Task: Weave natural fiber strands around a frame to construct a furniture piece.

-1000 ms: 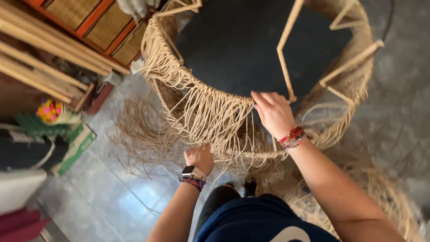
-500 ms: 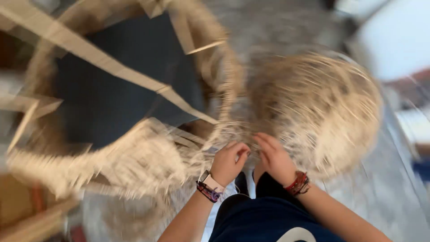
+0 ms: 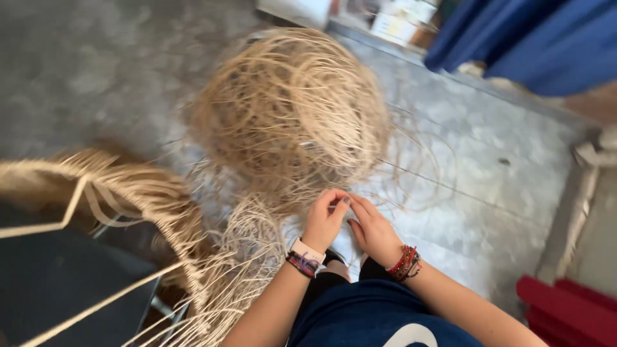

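We see a large tangled bundle of pale tan, straw-like fibre strands (image 3: 292,109), dry, matt and wiry. The round woven frame (image 3: 144,199) at left is wrapped in the same rough, fringed fibre over thin pale rods that look like wood. The grey floor (image 3: 469,167) appears to be smooth stone or concrete with a faint sheen. The left hand (image 3: 326,218) and right hand (image 3: 373,231) bear beaded cord bracelets; the dark blue garment (image 3: 360,318) is matt cloth.
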